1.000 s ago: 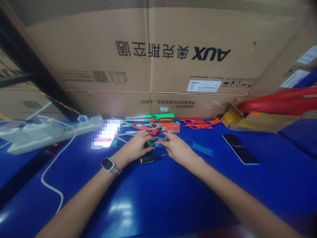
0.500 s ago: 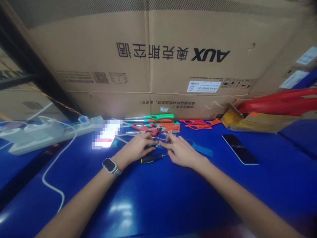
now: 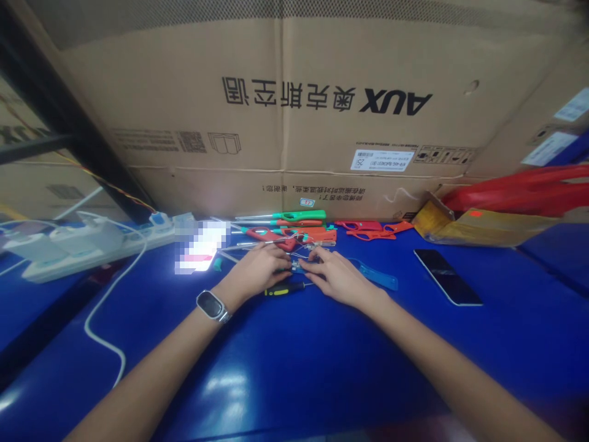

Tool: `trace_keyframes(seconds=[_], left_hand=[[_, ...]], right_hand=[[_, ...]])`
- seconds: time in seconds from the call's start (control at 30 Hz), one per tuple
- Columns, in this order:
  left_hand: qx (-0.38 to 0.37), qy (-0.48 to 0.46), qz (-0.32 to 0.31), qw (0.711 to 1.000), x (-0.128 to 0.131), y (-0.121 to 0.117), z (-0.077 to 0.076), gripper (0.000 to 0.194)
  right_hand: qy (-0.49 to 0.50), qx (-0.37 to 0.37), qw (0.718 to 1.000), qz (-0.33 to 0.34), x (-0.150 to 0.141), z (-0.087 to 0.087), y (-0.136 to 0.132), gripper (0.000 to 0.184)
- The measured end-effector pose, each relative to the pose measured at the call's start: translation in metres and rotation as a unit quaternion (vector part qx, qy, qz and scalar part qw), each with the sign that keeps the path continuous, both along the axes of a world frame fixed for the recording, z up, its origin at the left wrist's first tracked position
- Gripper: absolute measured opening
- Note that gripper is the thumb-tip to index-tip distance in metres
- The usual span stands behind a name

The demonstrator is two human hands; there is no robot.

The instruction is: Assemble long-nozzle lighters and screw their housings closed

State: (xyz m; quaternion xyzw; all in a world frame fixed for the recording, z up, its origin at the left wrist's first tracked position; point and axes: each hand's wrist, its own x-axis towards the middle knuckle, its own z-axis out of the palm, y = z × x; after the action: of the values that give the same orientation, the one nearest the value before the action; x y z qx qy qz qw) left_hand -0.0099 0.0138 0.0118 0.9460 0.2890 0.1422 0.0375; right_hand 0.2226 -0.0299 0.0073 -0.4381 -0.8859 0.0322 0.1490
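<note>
My left hand (image 3: 260,269), with a watch on its wrist, is closed around the left part of an opened blue lighter casing (image 3: 300,267). Small pale parts show in it between my fingertips. From the right, my right hand (image 3: 339,277) pinches at the same casing with bent thumb and fingers. Much of the casing is hidden under both hands. A separate-looking blue handle shell (image 3: 380,278) extends past my right hand. Just below the fingers lies a black and yellow screwdriver (image 3: 284,289), its shaft pointing right.
Several long-nosed lighters (image 3: 301,216) in green, orange and red lie behind my hands. Red and orange casings (image 3: 380,229) are right of them. A dark phone (image 3: 446,276), a lit screen (image 3: 202,248), a power strip (image 3: 105,252) and an open carton (image 3: 488,227) surround the work.
My fingertips have shifted slightly on the blue casing, and more of the pale parts shows between them. The whole view has moved a little. The screwdriver stays in place.
</note>
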Motion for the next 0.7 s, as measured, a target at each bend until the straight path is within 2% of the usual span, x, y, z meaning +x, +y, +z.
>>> trace_keyframes(seconds=[0.13,0.2,0.27,0.43,0.6,0.7], left_hand=[[-0.031,-0.024,0.024,0.999,-0.005,0.0,0.006,0.027],[-0.049,-0.051,0.045,0.996,-0.013,0.002,0.011,0.039],[-0.067,-0.061,0.067,0.994,-0.022,0.004,0.016,0.042],[-0.116,-0.045,0.116,0.985,-0.033,0.006,0.017,0.03],[-0.111,-0.051,0.074,0.99,-0.026,0.004,0.014,0.022],[-0.108,-0.049,0.072,0.99,-0.023,0.001,0.016,0.02]], right_hand=[[0.003,-0.003,1.0,-0.005,0.0,0.001,0.0,0.032],[0.01,-0.009,1.0,-0.009,0.002,0.002,0.001,0.032],[0.017,-0.018,1.0,-0.008,0.005,0.003,0.003,0.032],[0.02,-0.035,0.999,0.004,0.01,0.007,0.005,0.033],[0.009,-0.042,0.999,-0.007,0.01,0.008,0.003,0.034],[0.002,-0.04,0.999,-0.01,0.01,0.007,0.003,0.034]])
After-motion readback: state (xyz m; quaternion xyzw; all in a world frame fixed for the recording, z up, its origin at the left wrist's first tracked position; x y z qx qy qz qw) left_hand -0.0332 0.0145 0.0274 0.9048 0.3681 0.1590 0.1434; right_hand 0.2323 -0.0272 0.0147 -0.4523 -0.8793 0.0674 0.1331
